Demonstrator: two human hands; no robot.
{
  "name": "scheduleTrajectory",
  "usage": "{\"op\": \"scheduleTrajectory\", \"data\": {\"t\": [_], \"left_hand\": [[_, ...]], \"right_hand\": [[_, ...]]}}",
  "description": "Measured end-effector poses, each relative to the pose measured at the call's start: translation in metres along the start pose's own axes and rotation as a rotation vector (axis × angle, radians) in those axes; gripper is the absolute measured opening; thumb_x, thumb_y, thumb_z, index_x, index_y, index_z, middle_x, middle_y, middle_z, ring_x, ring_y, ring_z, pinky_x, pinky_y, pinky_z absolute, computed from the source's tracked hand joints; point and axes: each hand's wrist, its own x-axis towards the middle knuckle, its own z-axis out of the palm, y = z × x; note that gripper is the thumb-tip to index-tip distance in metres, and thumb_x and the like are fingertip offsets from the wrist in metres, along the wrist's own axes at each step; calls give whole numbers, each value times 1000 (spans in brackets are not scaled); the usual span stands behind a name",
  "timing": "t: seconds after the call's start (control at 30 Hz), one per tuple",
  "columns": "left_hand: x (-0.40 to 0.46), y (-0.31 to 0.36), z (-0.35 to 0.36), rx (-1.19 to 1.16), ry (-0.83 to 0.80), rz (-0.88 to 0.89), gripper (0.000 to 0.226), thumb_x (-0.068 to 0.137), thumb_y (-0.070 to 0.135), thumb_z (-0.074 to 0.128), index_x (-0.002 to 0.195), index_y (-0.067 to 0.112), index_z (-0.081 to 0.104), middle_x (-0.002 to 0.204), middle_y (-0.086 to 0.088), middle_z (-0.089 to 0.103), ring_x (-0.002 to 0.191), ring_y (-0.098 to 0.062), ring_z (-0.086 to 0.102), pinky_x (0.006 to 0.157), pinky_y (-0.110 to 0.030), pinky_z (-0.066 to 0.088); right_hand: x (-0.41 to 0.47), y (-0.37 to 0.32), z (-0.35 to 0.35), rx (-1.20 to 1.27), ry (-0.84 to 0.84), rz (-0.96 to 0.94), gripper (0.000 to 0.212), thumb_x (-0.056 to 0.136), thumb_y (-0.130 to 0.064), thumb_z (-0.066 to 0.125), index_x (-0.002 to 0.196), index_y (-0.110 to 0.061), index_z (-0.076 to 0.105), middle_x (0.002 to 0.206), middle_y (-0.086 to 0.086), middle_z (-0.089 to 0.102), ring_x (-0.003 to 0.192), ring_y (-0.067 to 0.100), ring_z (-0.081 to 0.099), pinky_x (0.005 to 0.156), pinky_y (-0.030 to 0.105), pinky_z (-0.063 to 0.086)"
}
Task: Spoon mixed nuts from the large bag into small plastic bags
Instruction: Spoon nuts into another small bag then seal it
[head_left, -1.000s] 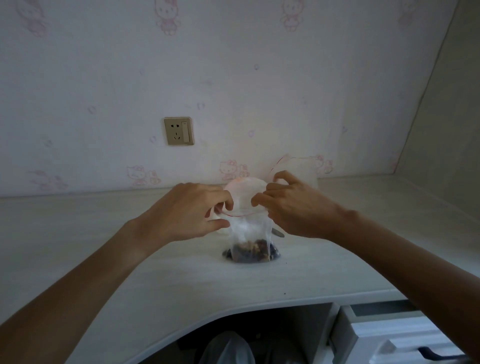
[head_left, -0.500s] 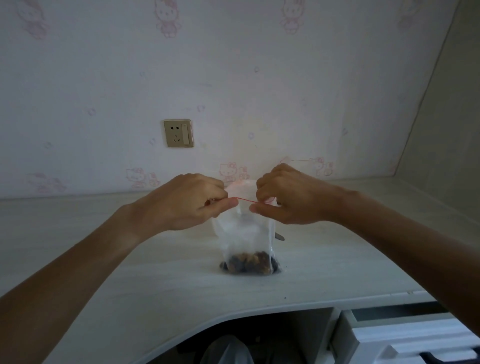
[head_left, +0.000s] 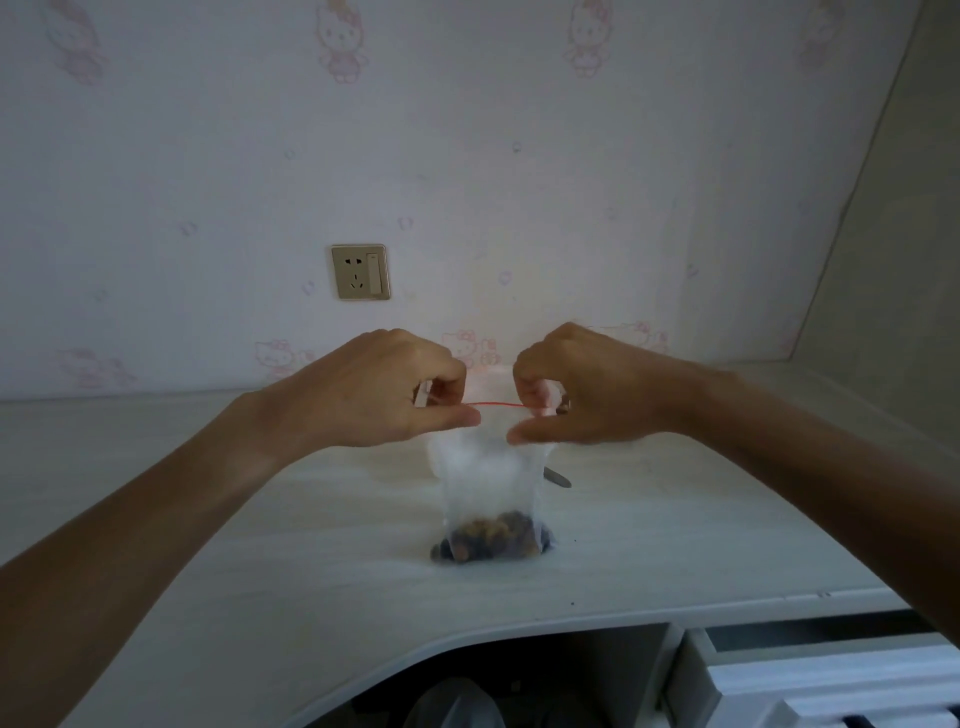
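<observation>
The small bag (head_left: 488, 483) stood upright on the desk (head_left: 260, 545), between the two hands and a little below them, with a shallow heap of mixed nuts (head_left: 491, 535) settled in its bottom. The left hand (head_left: 374, 395) pinched the left end of the red zip strip (head_left: 493, 404) between thumb and curled fingers, and the right hand (head_left: 576, 395) pinched the right end the same way, so the strip ran taut between them.

The step in hand looked like sealing the filled bag. To do it well, the two sides of the strip should be lined up first, then pressed shut from one end to the other with thumb and forefinger, letting trapped air out ahead of the pinch (a puffed bag tends to pop its seal). Keeping the base on the desk would stop the nuts from shifting up into the seal.

The bag's long axis ran vertically, mouth up and nuts down, while the zip strip lay level, left to right across the view. A grey metal tip (head_left: 558, 477), perhaps the spoon, showed just behind the bag on its right; the large bag could not be made out.
</observation>
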Motion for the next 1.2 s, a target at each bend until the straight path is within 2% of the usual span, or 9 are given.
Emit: {"op": "scheduleTrajectory", "data": {"t": [0.17,0.27,0.43,0.53,0.6,0.7,0.83,1.07,1.2], "left_hand": [[5,9,1,-173,-13,10,54,95,74,42,66,33,62,72,15,62,55,-4,65,62,-18,46],[6,11,2,-254,-20,-13,56,97,74,40,69,32,63,70,19,66,46,-8,65,59,-15,48],[-3,0,4,-215,-29,-103,54,92,82,43,72,35,62,67,19,66,50,-5,63,55,-17,47],[-6,-9,3,-171,-58,-177,48,84,83,50,76,38,61,77,27,64,63,-4,63,58,-25,44],[-6,-10,3,-273,-83,-222,42,85,78,56,76,37,61,69,19,66,55,-8,65,59,-26,45],[-2,-4,3,-447,-67,-212,36,87,71,62,79,36,64,66,13,66,47,-15,63,55,-24,49],[4,4,1,-612,-28,-208,35,88,65,67,82,31,70,73,5,68,48,-26,63,49,-20,50],[-3,1,2,-639,-47,-216,34,88,64,67,80,31,68,79,7,73,47,-19,66,54,-14,48],[-5,-2,-1,-653,-38,-237,31,88,60,67,79,30,69,78,5,73,49,-19,67,55,-13,46]], "right_hand": [[5,-5,4,143,20,16,20,89,-30,81,85,-20,64,75,-13,63,68,-1,58,69,20,46],[7,-8,2,240,52,23,8,95,-22,75,97,-14,74,86,-9,73,75,-4,65,74,10,45],[3,-5,-11,302,29,63,15,101,-16,63,104,-9,76,92,-1,77,81,3,68,77,12,48],[-2,-2,-16,356,-3,126,16,104,-14,58,97,-14,72,85,-6,72,77,1,65,68,12,46],[-3,-2,-16,375,11,159,17,103,-11,57,92,-13,70,81,-5,71,73,2,64,62,11,44],[-2,-6,-12,368,20,143,15,100,-16,65,91,-5,70,80,0,70,74,11,65,66,19,49],[6,-10,-9,370,14,120,12,97,-24,71,94,-13,73,82,-5,71,76,9,67,77,32,57],[6,-2,-19,567,25,197,13,97,-21,70,90,-12,77,76,-3,76,65,-1,65,67,9,45],[0,3,-26,519,15,207,14,99,-17,67,92,-8,75,79,1,77,75,12,72,86,27,57]]}}
